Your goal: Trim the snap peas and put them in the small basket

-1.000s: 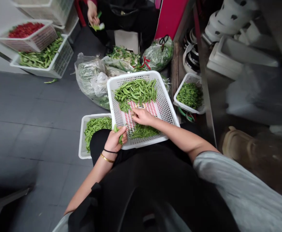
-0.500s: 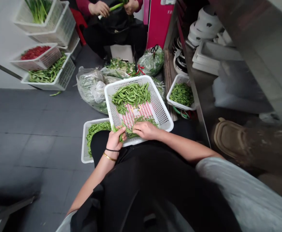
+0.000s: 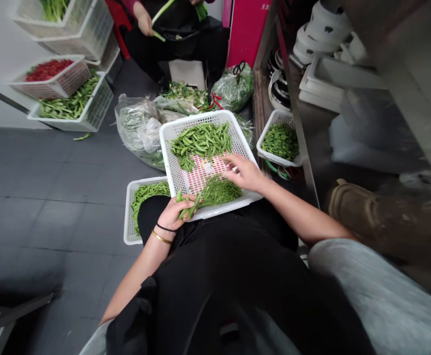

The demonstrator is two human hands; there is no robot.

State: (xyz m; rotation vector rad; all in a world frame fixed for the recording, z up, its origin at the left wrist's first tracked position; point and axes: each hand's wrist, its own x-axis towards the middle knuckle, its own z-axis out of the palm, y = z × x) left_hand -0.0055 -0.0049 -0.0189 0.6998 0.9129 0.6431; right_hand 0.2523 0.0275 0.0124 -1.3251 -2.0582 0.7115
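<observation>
A white perforated basket [image 3: 250,157] rests on my lap. At its far side lies a heap of green pea pods [image 3: 204,139]. Thin green trimmings [image 3: 218,191] are piled at the near side. My left hand [image 3: 178,209] is closed around several pea pods [image 3: 190,209] at the basket's near left corner. Above the trimmings, my right hand [image 3: 245,172] has its fingers apart and slightly blurred, with nothing visible in them.
Another basket of pods [image 3: 129,217] stands on the floor by my left knee. Plastic bags of greens [image 3: 137,125] lie beyond the lap basket. A basket of leafy greens [image 3: 280,143] is at the right, beside a metal shelf. Opposite sits a person [image 3: 176,29] handling a long green stalk.
My right hand has moved away from my left, up and to the right, and its fingers have opened. My left hand keeps its pods. The person opposite has lowered one hand with the stalk.
</observation>
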